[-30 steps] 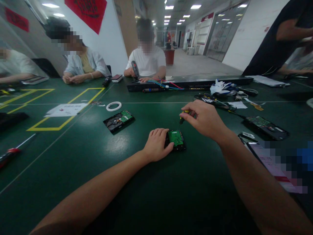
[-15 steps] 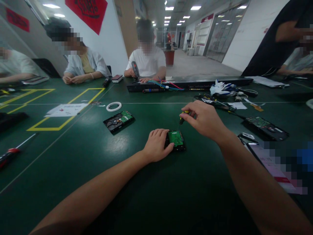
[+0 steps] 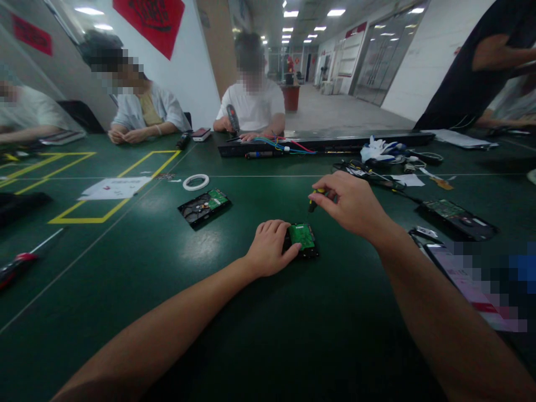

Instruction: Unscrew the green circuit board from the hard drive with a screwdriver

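Note:
A hard drive [image 3: 302, 237] with its green circuit board facing up lies on the green table in front of me. My left hand [image 3: 271, 248] grips it from the left, thumb on the near side and fingers over the far edge. My right hand [image 3: 345, 204] is closed around the yellow and black handle of a screwdriver [image 3: 312, 204]. The screwdriver points down at the far right part of the board; its thin tip is too faint to tell whether it touches a screw. Part of the drive is hidden under my left hand.
Left of the drive lie another hard drive [image 3: 204, 207] and a white tape roll [image 3: 196, 182]. A red and black screwdriver [image 3: 19, 268] rests far left. To the right are a third drive [image 3: 457, 218], a phone [image 3: 464, 279] and cables. A person [image 3: 251, 106] opposite holds a power tool.
Both hands stay almost where they were, on the drive and the screwdriver. The whole view has shifted very slightly.

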A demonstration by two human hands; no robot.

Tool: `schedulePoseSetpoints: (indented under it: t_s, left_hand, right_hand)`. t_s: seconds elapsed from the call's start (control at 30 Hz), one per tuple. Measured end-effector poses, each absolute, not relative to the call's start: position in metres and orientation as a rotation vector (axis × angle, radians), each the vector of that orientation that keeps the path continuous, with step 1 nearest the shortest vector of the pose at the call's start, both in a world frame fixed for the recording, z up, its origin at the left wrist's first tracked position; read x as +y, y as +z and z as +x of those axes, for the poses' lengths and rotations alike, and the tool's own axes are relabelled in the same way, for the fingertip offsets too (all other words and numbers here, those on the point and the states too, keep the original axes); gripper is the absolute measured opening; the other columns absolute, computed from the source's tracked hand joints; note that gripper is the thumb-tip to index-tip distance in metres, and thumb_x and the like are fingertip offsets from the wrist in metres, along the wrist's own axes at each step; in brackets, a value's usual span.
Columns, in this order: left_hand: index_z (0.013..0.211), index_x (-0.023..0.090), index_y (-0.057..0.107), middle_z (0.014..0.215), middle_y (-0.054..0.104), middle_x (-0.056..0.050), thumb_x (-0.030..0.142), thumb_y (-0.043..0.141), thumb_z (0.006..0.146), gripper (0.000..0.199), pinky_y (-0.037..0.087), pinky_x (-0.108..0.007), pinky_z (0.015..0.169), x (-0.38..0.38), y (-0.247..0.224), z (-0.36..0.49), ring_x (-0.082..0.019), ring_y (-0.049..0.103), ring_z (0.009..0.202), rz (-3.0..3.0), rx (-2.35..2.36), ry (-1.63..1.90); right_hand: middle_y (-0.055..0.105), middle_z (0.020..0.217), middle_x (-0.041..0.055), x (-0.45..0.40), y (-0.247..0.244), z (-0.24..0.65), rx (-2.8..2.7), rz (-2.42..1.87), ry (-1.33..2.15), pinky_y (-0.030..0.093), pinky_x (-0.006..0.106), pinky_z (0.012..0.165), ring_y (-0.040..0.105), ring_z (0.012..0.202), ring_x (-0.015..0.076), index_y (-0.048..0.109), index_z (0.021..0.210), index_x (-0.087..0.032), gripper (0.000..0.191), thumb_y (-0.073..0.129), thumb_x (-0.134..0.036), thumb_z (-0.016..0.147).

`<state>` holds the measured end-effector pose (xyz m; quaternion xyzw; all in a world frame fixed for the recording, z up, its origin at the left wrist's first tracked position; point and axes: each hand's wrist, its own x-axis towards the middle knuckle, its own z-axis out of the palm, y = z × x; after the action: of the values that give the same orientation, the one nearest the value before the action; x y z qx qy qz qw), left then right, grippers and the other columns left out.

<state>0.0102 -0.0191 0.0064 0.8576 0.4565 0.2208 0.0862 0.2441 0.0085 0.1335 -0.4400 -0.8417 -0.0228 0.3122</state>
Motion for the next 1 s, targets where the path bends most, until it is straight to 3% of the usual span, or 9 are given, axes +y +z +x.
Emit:
schedulePoseSetpoints:
  t_s: [0.47,1.0]
  left_hand:
    - [0.144,0.016,0.056,0.140,0.062,-0.017,0.058,0.053,0.104,0.059,0.040,-0.056,0.119,-0.0198,0.0074,0.0099,-0.035,0.056,0.135,2.563,1.358,0.643]
    - [0.140,0.019,0.059,0.140,0.062,-0.015,0.059,0.055,0.103,0.054,0.042,-0.057,0.118,-0.0186,0.0078,0.0100,-0.035,0.056,0.134,2.568,1.360,0.624]
  right_hand:
    - [0.070,0.093,0.0080,0.0091,0.1337,0.2442,-2.224,-1.150,-0.063,0.048,0.039,0.077,0.063,0.084,0.0258,0.071,0.100,-0.023,0.008,0.070,-0.031,0.097]
    - [0.070,0.095,0.0091,0.0090,0.1336,0.2444,-2.226,-1.156,-0.074,0.048,0.040,0.076,0.064,0.084,0.0265,0.071,0.101,-0.022,0.009,0.069,-0.030,0.098]
